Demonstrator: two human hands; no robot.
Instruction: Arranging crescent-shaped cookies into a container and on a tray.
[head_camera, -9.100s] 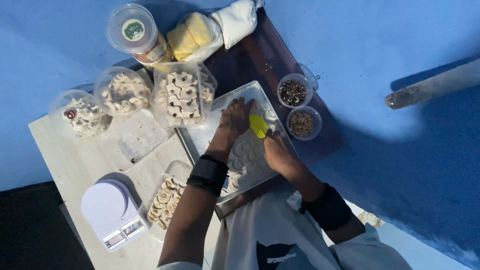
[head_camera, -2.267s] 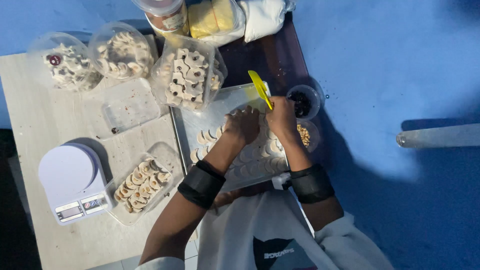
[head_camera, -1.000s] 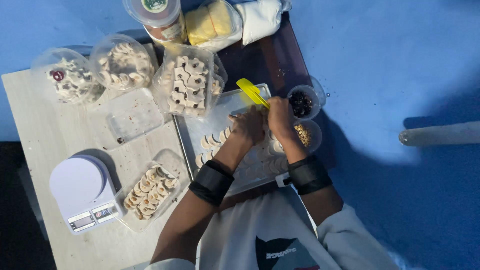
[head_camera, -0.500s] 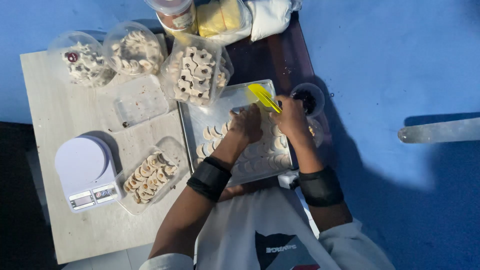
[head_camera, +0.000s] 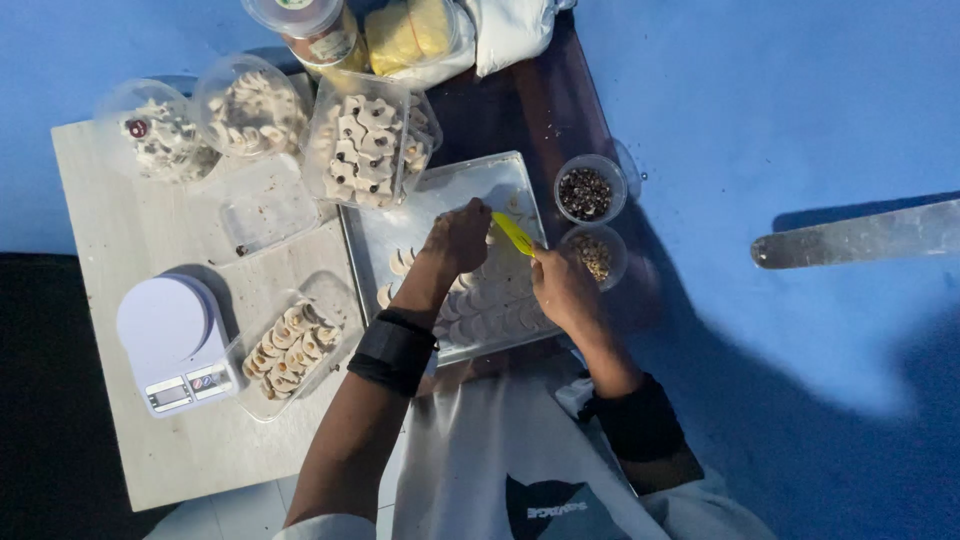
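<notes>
A metal baking tray (head_camera: 370, 235) lies on a low table and carries rows of pale crescent-shaped dough pieces (head_camera: 490, 305). My left hand (head_camera: 458, 238) rests over the middle of the tray with its fingers curled down onto the dough; whether it grips a piece is hidden. My right hand (head_camera: 562, 290) is at the tray's right side, closed around a small yellow tool (head_camera: 513, 233) whose tip points up-left toward my left hand. Both wrists wear black cuffs.
Two small round cups with dark bits (head_camera: 586, 192) and paler bits (head_camera: 596, 256) stand right of the tray. Clear tubs of shaped cookies (head_camera: 372, 140) sit behind it. A white kitchen scale (head_camera: 168, 342) and an open tub of cookies (head_camera: 285, 345) are at the left. Jars and bags stand at the back.
My hands have shifted slightly down the tray and the yellow tool now lies lower, between both hands. The view has swung a little; the containers have not moved.
</notes>
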